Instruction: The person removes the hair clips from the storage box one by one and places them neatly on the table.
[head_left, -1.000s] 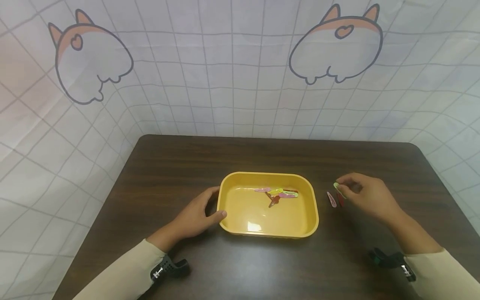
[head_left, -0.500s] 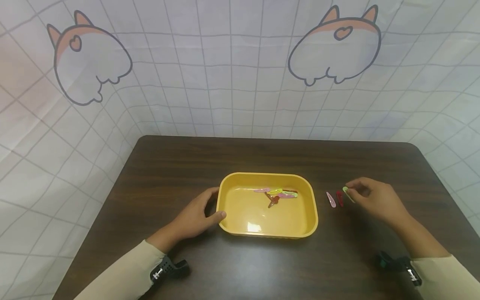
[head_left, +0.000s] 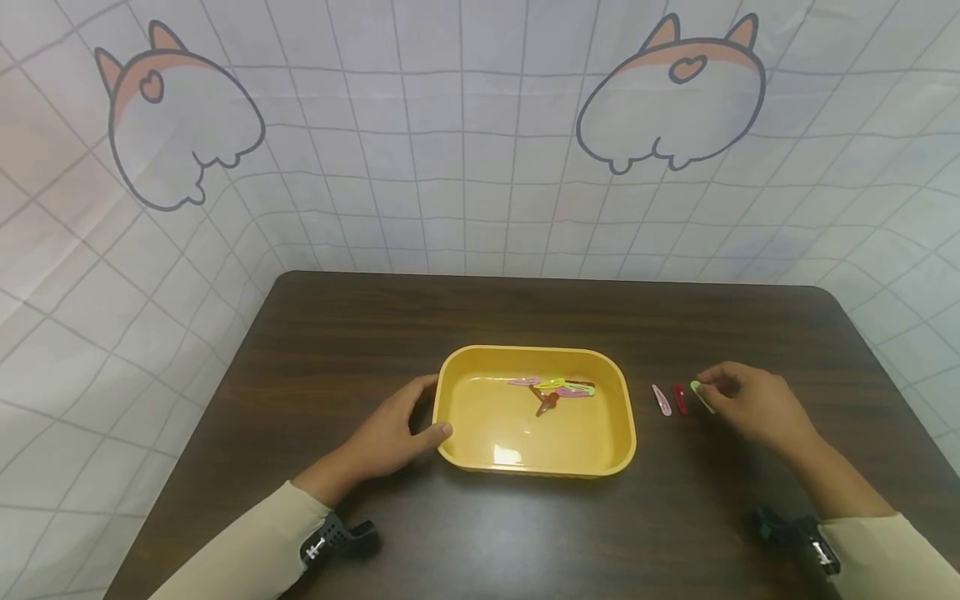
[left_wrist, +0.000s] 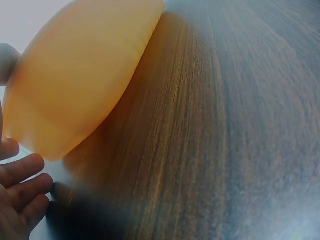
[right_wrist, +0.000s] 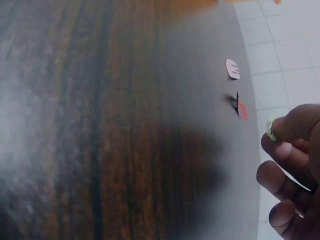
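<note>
My left hand [head_left: 390, 429] grips the left side of a yellow plastic tray [head_left: 468, 433], its thumb over the rim and its fingers along the outer wall. To the right of the tray, my right hand [head_left: 761, 412] pinches a light green snap hair clip [head_left: 698, 390] between thumb and index finger. In the right wrist view this green clip [right_wrist: 271, 128] shows at the fingertips, with the other fingers curled below. Beside it on the table lie a red hair clip [head_left: 679, 398] and a pink hair clip [head_left: 662, 400], side by side and slightly slanted.
Several hair clips lie loosely heaped in the tray, among them a yellow clip [head_left: 551, 383], a pink clip [head_left: 523, 381] and a brown-orange clip [head_left: 550, 402]. The dark wooden table [head_left: 375, 317] ends at a white grid-patterned curtain [head_left: 487, 150].
My right hand has moved right with the light green clip, away from the red clip, which it partly covered before, then slightly down. The left hand and tray stay nearly still.
</note>
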